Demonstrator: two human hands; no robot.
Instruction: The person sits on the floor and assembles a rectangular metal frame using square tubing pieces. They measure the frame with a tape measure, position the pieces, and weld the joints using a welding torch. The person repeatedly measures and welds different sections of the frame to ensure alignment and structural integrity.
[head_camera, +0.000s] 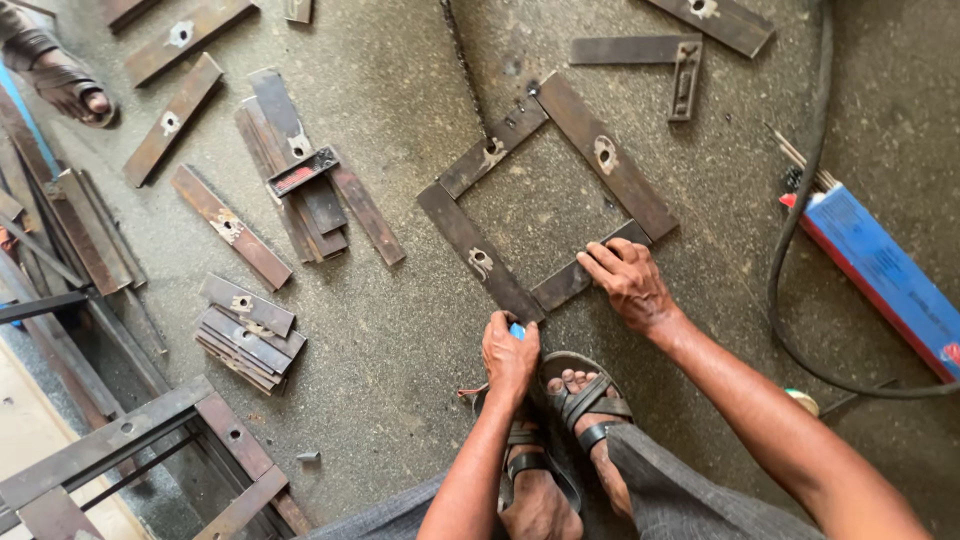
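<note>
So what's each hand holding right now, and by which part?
The left hand is closed around a small blue object, mostly hidden, at the near corner of the square metal frame. The right hand holds nothing; it presses flat on the frame's near bar.

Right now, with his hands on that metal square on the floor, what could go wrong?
The metal square is four loose bars; the right hand pressing one corner could slide them apart. The left hand and bare toes in sandals sit beside hard metal edges and might get scraped. The black cable nearby could snag.
</note>
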